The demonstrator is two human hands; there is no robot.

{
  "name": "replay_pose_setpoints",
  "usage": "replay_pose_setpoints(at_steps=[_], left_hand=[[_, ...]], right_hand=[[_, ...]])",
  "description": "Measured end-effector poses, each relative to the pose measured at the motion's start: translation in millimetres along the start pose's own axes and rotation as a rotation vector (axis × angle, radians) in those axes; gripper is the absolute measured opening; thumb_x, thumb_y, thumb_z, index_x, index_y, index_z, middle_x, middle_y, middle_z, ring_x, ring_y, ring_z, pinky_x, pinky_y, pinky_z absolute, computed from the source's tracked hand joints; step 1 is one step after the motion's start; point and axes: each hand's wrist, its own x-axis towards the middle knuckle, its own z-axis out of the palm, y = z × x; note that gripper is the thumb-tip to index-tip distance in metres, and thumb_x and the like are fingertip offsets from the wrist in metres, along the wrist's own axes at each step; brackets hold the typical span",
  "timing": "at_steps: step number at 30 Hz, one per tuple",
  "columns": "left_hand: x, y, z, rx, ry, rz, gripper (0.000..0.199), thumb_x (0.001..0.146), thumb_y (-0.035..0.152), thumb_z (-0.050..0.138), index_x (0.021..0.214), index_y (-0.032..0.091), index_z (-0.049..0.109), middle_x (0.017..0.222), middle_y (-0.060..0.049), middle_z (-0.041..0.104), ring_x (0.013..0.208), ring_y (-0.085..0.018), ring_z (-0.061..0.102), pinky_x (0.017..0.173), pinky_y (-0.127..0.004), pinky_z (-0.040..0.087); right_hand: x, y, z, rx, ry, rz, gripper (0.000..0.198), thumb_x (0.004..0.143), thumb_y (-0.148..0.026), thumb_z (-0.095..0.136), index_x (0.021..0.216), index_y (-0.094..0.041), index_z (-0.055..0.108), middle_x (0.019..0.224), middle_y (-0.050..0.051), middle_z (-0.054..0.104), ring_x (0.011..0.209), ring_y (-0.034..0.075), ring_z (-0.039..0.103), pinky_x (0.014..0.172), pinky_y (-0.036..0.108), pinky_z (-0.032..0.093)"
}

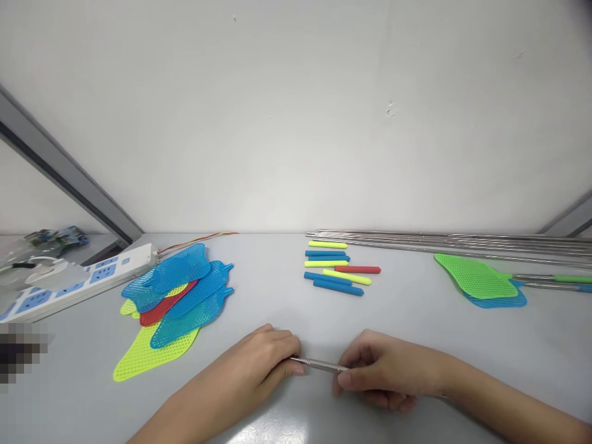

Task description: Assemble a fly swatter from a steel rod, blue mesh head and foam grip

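Left hand (268, 354) and right hand (383, 373) both grasp a metal rod (322, 365), near centre. Step judged: adjusting the rod. Next move would call for steady, aligned grips.

No text is readable, though the packets (71, 239) may carry blurred print.

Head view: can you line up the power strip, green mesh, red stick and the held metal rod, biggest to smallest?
1. Power strip
2. Green mesh
3. Red stick
Metal rod: unsure; left hand and right hand cover parts, and it's nearer the camera.
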Motion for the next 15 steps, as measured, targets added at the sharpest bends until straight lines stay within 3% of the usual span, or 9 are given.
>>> replay_pose_setpoints(at_steps=[15], left_hand=[[0.1, 4.0, 0.7, 0.018, -0.009, 0.009, 0.028, 0.089, 0.032, 0.032, 0.071, 0.019, 0.049, 0.072, 0.000, 0.055, 0.070, -0.014, 0.048, 0.064, -0.025, 0.032]], right_hand=[[1.2, 0.0, 0.0, 0.004, -0.020, -0.023, 0.027, 0.076, -0.038, 0.054, 0.088, -0.015, 0.062, 0.048, -0.005, 0.042, 0.033, 0.002, 0.032, 0.027, 0.012, 0.025]])
